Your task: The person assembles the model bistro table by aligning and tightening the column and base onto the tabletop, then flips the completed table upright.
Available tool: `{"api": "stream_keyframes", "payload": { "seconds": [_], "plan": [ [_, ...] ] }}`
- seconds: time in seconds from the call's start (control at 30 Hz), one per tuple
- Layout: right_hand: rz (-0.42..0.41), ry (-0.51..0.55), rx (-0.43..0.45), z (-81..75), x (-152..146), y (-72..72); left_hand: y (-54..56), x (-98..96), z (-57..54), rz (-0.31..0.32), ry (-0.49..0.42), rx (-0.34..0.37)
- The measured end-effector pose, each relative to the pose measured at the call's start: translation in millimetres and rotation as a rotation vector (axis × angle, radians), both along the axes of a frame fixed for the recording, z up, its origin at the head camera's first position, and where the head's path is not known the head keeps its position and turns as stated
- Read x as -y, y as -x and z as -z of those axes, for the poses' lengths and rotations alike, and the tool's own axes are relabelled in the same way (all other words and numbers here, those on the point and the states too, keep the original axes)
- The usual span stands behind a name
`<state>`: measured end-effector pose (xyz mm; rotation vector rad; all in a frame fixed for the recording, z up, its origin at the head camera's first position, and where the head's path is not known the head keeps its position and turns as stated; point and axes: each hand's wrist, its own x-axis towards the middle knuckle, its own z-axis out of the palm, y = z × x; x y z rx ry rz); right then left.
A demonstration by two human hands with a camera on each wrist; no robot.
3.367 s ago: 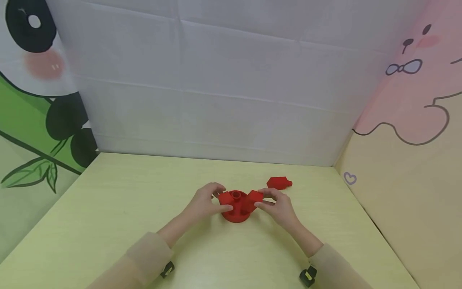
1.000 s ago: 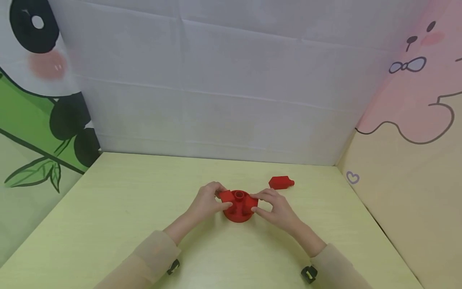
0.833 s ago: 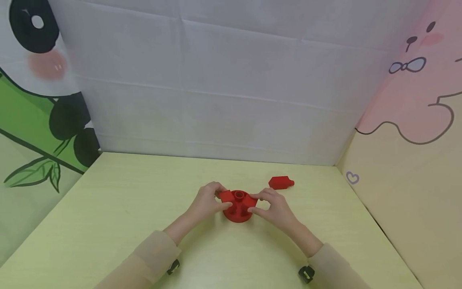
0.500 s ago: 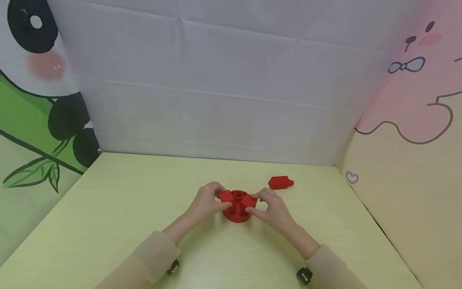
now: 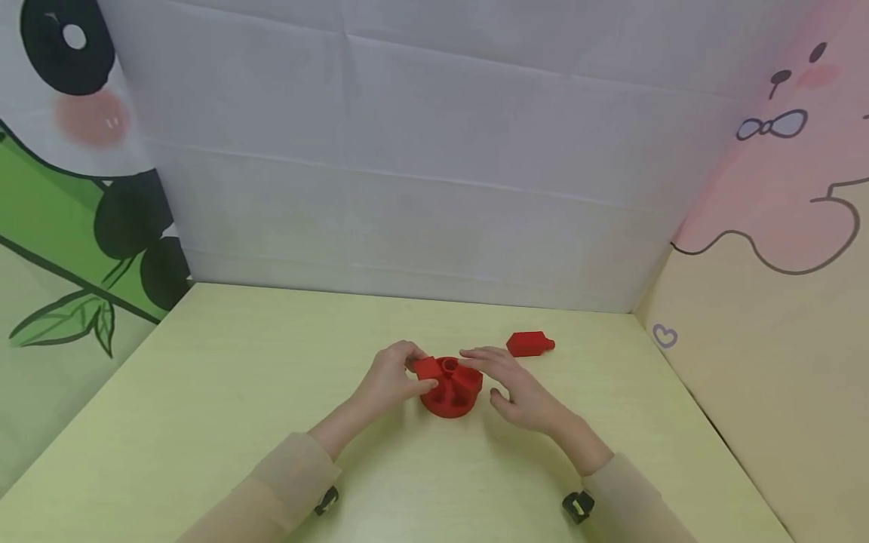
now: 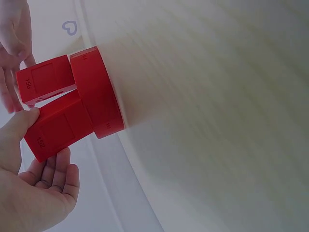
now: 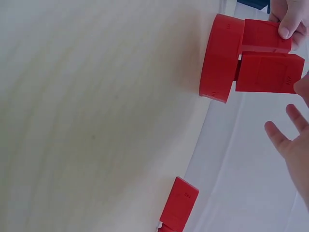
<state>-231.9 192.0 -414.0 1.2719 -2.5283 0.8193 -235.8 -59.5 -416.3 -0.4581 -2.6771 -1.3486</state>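
Your right hand (image 5: 519,392) has just let go its pinch — thumb clear of the right block (image 5: 467,379), fingers spread loosely above it — so that block seems to stand in the round base (image 5: 448,412) unaided, though I can't tell whether a fingertip touches it. Your left hand (image 5: 388,377) grips the left block (image 5: 427,368) on the same base, thumb on the near side. A loose block (image 5: 526,344) lies on the table (image 5: 271,362) beyond your right hand

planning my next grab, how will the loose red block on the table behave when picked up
The loose red block looks stiff, given its crisp straight edges. Its flat sides suggest it probably won't roll. The narrow knob at one end would likely be harder to grip than those sides.
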Motion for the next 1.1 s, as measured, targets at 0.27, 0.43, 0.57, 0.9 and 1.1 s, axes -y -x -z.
{"api": "stream_keyframes", "payload": {
  "seconds": [0.27, 0.43, 0.57, 0.9, 1.1],
  "plan": [
    [-0.026, -0.068, -0.019, -4.5, 4.4, 4.1, -0.5, -0.4, -0.8, 0.003, -0.004, -0.002],
    [-0.021, -0.054, -0.041, -4.3, 4.9, 6.6, -0.1, 0.0, 0.7, 0.004, -0.004, -0.005],
    [0.006, -0.043, -0.045, -4.4, 6.9, 8.5, -1.4, 0.3, -0.9, 0.004, -0.010, 0.002],
    [0.224, -0.028, -0.003, -3.1, 21.8, 4.3, -2.5, 1.0, -3.2, 0.008, -0.030, 0.015],
    [0.388, -0.010, -0.010, -4.8, 29.5, 1.1, -1.4, 1.2, -1.5, 0.001, -0.018, 0.030]
  ]
}}
